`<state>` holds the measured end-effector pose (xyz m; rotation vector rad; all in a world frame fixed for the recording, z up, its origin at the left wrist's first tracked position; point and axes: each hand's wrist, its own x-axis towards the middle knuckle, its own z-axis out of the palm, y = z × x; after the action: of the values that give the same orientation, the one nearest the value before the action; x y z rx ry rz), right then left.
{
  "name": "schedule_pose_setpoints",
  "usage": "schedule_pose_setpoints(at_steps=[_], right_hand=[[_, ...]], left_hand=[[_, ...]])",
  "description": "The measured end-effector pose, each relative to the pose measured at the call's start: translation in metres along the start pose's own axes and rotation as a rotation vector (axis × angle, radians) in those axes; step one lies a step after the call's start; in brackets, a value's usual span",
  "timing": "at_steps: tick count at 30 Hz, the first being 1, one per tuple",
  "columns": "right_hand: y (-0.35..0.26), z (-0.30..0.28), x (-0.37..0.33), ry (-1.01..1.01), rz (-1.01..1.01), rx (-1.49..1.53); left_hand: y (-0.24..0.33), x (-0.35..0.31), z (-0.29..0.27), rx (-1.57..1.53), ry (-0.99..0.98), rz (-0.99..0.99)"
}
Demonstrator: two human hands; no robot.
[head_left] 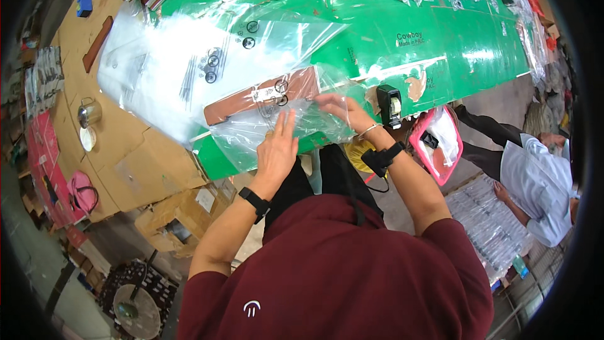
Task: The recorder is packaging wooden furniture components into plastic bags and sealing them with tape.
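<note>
Touching a clear plastic bag [242,145] over a brown panel [236,107] — left hand [277,151] with fingers outstretched, right hand [345,111] — grip unclear

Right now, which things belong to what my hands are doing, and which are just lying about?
Likely in use:
clear plastic bag, left hand and right hand on it
brown panel beneath its film
clear bag pile

Apparently lying about:
metal cup
pink bag
small blue block

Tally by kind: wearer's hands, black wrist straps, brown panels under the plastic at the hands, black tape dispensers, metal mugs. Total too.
Hands (left hand, right hand): 2
Black wrist straps: 2
Brown panel under clear plastic: 1
Black tape dispenser: 1
Metal mug: 1
Total: 7
</note>
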<state>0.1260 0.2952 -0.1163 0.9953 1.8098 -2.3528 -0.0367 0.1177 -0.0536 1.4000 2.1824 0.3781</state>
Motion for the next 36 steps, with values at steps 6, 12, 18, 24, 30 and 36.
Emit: schedule_pose_setpoints(at_steps=[6, 12, 18, 24, 30, 36], right_hand=[[-0.011, -0.009, -0.017, 0.024, -0.001, 0.086], [-0.013, -0.009, -0.054, 0.445, -0.092, -0.024], [-0.037, 0.002, -0.077, 0.805, -0.167, -0.564], [-0.095, 0.024, -0.011, 0.868, -0.39, -0.943], [-0.047, -0.015, 0.029, 0.718, 0.006, -1.129], [-0.034, -0.03, 0.035, 0.648, 0.066, -0.938]], left_hand=[[-0.008, 0.028, 0.012, -0.031, 0.103, 0.311], [-0.012, 0.04, 0.018, 0.027, -0.005, 0.406], [-0.011, 0.054, 0.024, 0.108, -0.11, 0.492], [-0.005, 0.058, 0.031, 0.26, -0.107, 0.563], [-0.001, 0.059, 0.022, 0.065, -0.107, 0.557], [-0.009, 0.062, 0.01, -0.042, 0.01, 0.573]])
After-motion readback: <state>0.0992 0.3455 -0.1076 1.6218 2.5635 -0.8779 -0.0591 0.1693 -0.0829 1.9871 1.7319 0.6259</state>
